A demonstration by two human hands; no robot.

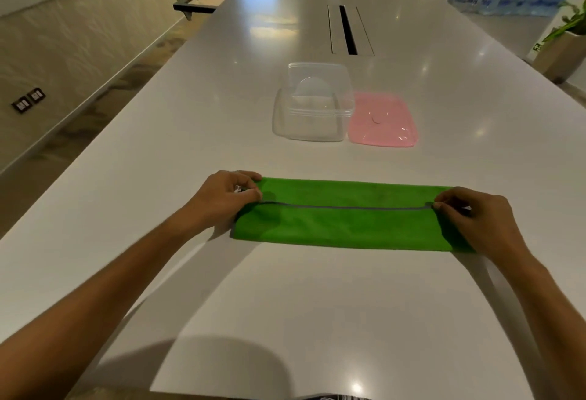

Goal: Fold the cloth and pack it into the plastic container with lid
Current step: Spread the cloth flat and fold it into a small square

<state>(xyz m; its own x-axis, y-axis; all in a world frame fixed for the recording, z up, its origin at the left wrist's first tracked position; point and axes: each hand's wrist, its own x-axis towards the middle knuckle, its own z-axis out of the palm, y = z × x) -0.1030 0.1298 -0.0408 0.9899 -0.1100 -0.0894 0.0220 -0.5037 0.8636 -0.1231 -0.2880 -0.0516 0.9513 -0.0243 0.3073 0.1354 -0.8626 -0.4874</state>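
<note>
Beyond the cloth, a clear rectangular plastic container (312, 114) stands open on the worktop; something pale and rounded shows through its walls, possibly a clear insert or a reflection, though the view is too hazy to say. Just to the right of the container, almost touching it, a pink rounded-rectangular plastic lid (383, 122) lies flat.

Nearer the camera than the container, a bright green cloth (342, 223) with a grey hemmed edge lies folded into a long band across the worktop, the hem running along its middle. The left hand (222, 199) sits at the band's left end, thumb and fingers pinched on the hem corner. The right hand (475, 222) rests over the right end, fingertips likewise pinched on the hem there.

The glossy white worktop (285, 304) stretches far past the container, with a long cable slot (348, 31) set into it. Left of the worktop run a beige wall and patterned floor; to its far right stands a potted plant (570, 22).
</note>
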